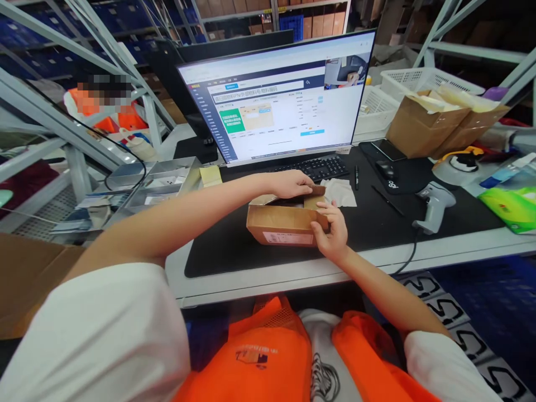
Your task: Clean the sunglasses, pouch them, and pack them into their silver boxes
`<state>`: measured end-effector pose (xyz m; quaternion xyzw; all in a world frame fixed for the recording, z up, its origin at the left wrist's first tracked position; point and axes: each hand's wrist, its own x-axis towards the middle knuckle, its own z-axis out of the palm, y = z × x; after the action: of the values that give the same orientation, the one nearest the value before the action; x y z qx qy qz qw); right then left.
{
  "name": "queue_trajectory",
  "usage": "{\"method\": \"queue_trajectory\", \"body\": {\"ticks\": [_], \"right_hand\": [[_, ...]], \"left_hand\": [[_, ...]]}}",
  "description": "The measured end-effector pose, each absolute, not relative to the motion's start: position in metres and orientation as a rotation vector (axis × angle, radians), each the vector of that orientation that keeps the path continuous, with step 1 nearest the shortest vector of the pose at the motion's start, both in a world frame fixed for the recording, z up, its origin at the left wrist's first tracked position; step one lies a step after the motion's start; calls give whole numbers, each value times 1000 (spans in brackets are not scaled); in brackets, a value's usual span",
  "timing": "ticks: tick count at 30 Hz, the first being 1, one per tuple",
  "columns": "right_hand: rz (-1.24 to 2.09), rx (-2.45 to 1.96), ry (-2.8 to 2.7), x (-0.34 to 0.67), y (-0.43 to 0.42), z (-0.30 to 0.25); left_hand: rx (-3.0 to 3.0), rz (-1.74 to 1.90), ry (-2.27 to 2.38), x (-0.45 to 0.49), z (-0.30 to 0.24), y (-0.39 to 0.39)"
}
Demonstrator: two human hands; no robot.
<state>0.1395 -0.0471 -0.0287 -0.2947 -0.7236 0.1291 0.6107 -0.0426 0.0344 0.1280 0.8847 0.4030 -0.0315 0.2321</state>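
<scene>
A small brown cardboard box with a white label on its near side sits on the black desk mat. Its top is at least partly open, but the contents are hard to make out. My left hand reaches across the far side of the box, fingers bent over a raised flap. My right hand grips the right end, thumb on the near wall and fingers over the side. White crumpled paper lies just behind the box.
A monitor and keyboard stand behind the box. To the right lie a pen, a mouse, a phone and a barcode scanner. Open cartons stand at the back right; grey trays are on the left.
</scene>
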Motion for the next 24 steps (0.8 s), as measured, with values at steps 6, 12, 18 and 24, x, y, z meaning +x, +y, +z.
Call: {"method": "queue_trajectory", "body": {"ticks": [6, 12, 18, 24], "right_hand": [[368, -634, -1653, 138, -41, -22], [627, -859, -1774, 148, -22, 16], [441, -851, -2306, 149, -11, 52], [111, -1205, -2187, 217, 9, 32]], "left_hand": [[2409, 15, 1120, -47, 115, 50], [2439, 100, 1164, -51, 113, 36], [2444, -282, 1376, -53, 130, 18], [2434, -238, 1682, -65, 128, 10]]}}
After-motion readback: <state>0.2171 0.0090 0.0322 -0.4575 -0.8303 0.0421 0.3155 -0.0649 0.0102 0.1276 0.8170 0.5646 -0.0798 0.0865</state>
